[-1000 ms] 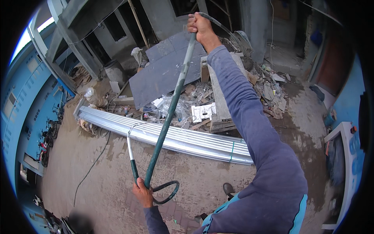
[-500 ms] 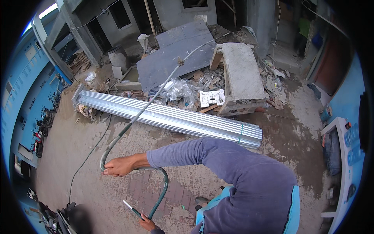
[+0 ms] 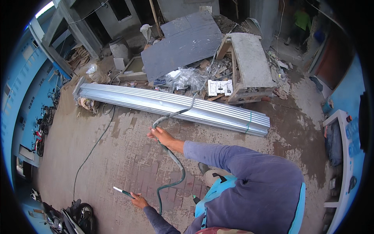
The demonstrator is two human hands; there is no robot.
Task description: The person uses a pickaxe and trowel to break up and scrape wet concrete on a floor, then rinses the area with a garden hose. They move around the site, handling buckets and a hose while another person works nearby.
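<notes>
A dirty grey-green hose (image 3: pixel 177 162) bends in an S in front of me. My right hand (image 3: pixel 163 138) is closed around it partway along, just this side of the metal profiles. From there the hose arches over the profiles and runs back toward the rubble. Lower and further left, my left hand (image 3: pixel 138 200) grips the hose end, whose pale tip (image 3: pixel 117 189) points left. Below the S-bend, the hose drops behind my left forearm.
A long bundle of shiny metal profiles (image 3: pixel 175 106) lies across the paving. Behind it are rubble, plastic wrap (image 3: pixel 187 80), a dark board (image 3: pixel 183 45) and a concrete-topped wooden frame (image 3: pixel 253 62). A motorcycle (image 3: pixel 74 218) stands lower left; a person in green (image 3: pixel 302 20) is far right.
My right hand has moved right and up along with the hose. The hose, earlier stretched taut toward the rubble, now curves slackly. My left hand has shifted slightly left and up.
</notes>
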